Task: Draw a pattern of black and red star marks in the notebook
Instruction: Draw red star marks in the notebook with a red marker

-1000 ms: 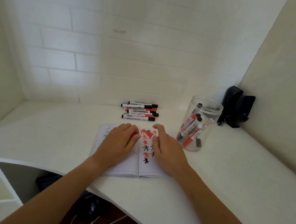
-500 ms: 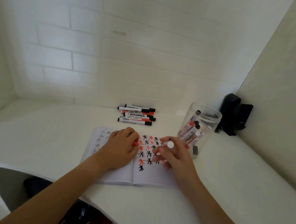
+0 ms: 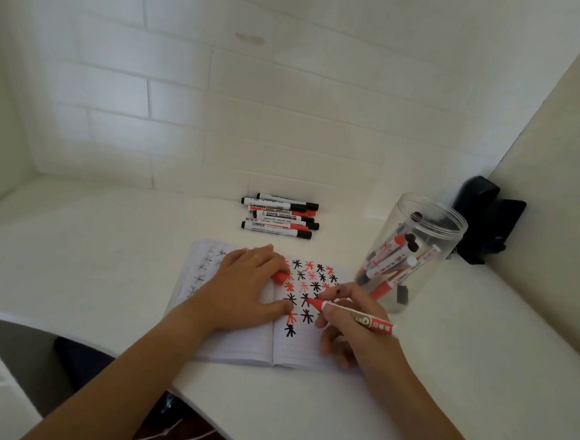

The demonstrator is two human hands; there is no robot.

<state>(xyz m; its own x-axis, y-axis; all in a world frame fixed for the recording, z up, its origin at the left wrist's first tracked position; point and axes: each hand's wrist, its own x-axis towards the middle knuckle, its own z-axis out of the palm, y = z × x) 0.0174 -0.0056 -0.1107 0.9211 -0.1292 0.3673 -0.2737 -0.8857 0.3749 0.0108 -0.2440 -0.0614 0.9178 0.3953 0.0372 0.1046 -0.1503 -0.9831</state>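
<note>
"WHITEBOARD MARKER", upside down, on marker (image 3: 283, 216) in pile.

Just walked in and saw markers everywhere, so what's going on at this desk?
A person is drawing star marks in an open notebook. The right hand holds an uncapped red marker, tip at the page among rows of black and red stars. The left hand rests on the notebook and holds the red cap. More markers lie in a pile by the wall and stand in a clear jar.
</note>
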